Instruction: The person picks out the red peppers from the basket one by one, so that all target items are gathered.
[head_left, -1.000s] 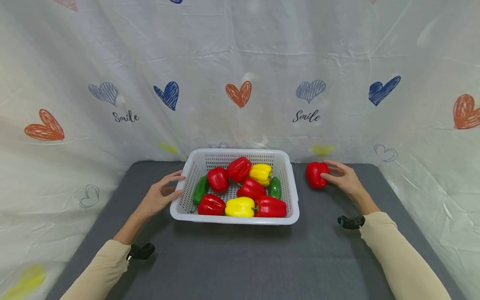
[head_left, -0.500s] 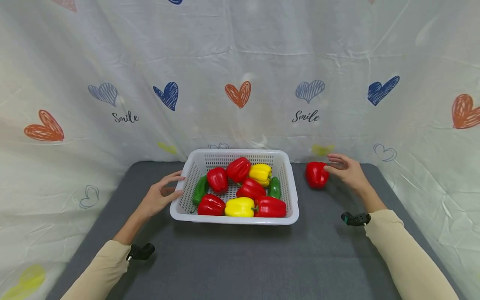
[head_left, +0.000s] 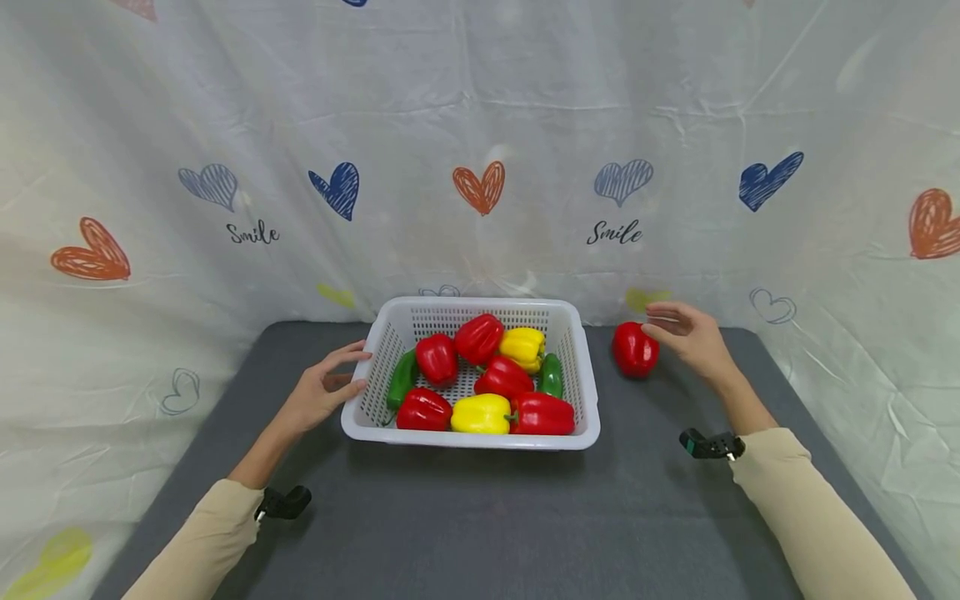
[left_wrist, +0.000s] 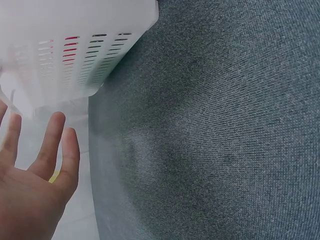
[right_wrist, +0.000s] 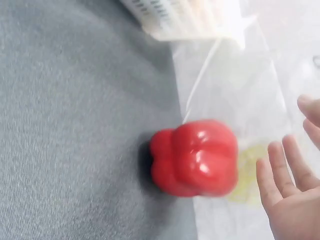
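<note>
A red bell pepper (head_left: 635,350) stands on the dark cloth, right of a white plastic basket (head_left: 480,442). Just above and beside it hovers my right hand (head_left: 693,343); the right wrist view shows a gap between the fingers and the pepper (right_wrist: 200,157). At the basket's left end is my left hand (head_left: 315,400), fingers spread and relaxed at the rim; whether they touch it I cannot tell. Inside the basket lie several red bell peppers (head_left: 478,339), two yellow bell peppers (head_left: 481,414) and two green peppers (head_left: 402,379).
A grey cloth-covered table (head_left: 480,525) lies under everything. Close behind it hangs a pale curtain (head_left: 540,250) printed with hearts. The basket wall (left_wrist: 80,55) rises beside the left hand.
My right hand has come off the red bell pepper and lifted slightly up and away. The pepper has stayed in place, and my left hand has not moved.
</note>
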